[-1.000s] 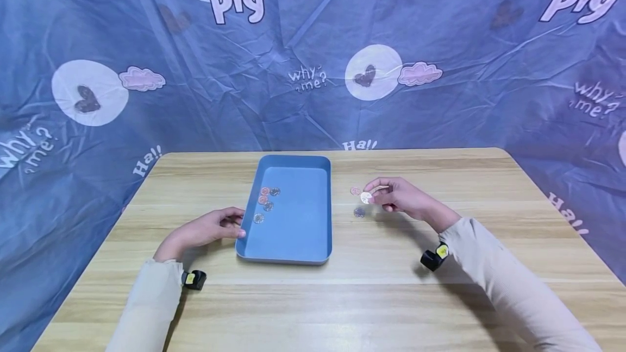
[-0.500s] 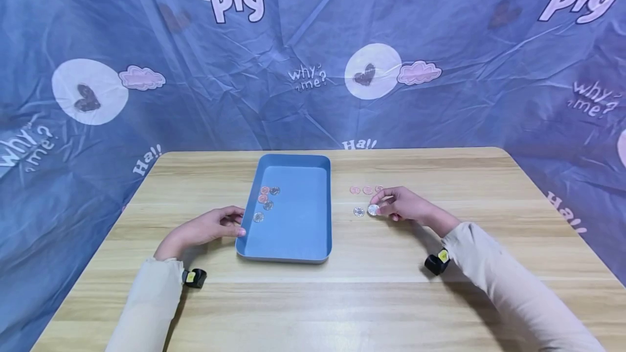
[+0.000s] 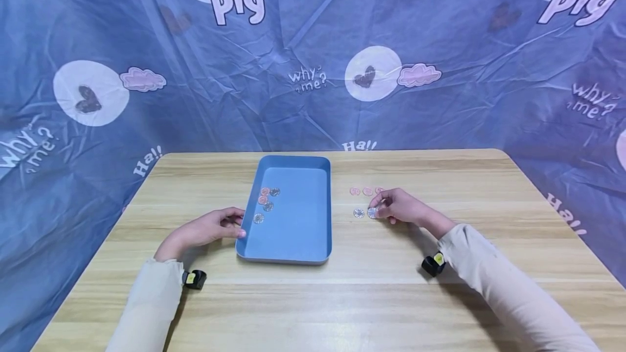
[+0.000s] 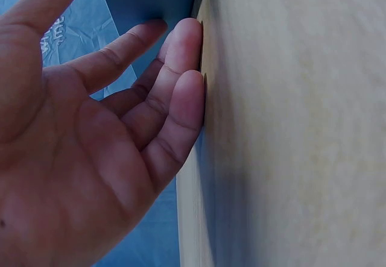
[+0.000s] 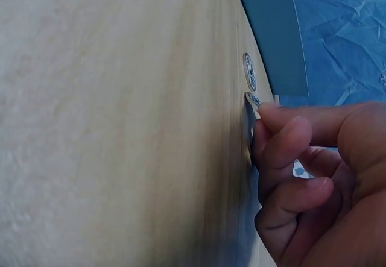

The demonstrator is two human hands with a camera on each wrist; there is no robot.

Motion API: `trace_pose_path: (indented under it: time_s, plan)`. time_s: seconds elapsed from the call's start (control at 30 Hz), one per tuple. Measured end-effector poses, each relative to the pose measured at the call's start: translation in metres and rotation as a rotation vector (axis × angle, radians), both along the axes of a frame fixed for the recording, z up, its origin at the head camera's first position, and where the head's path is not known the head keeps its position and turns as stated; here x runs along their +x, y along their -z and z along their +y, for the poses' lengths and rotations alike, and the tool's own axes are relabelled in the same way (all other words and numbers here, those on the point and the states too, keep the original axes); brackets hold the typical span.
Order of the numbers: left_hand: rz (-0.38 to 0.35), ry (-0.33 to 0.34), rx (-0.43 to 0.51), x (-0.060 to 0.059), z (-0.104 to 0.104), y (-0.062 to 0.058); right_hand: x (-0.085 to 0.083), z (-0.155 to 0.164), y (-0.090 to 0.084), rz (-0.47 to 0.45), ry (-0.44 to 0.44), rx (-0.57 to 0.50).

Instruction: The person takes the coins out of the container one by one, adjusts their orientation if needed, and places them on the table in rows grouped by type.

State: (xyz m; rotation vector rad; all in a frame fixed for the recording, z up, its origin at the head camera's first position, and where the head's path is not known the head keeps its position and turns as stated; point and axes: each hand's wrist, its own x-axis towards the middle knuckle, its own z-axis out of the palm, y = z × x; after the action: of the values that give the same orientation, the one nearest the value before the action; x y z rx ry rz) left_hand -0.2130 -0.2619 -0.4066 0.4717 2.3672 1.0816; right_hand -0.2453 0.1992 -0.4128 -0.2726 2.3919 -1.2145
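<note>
Two silver coins lie on the surface right of the blue tray (image 3: 293,254); the right hand (image 3: 402,208) pinches one silver coin (image 3: 372,213) by its edge. It looks small, hard, thin and slippery. The left hand (image 3: 207,230) rests loose, touching the tray

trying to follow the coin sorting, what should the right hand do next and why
Probably let go and lift away: the right hand has a silver coin down on the table beside another silver coin, under the pink row.
</note>
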Motion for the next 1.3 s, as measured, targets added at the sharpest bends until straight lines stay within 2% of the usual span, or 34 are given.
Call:
trace_pose_path:
  time_s: [0.5,0.93,1.3]
  plan:
    - [0.008,0.011,-0.008,-0.0003,-0.0004,-0.0009,-0.0045,-0.0030,0.0058,0.104,-0.027,0.088]
    - [-0.010,0.002,-0.001,0.0014,0.0006,-0.0022,-0.0011,-0.0003,0.0028,0.094,-0.059,0.049]
    - [-0.004,0.011,0.001,0.0014,0.0003,-0.0015,-0.0029,0.0021,0.0083,0.077,-0.044,0.067]
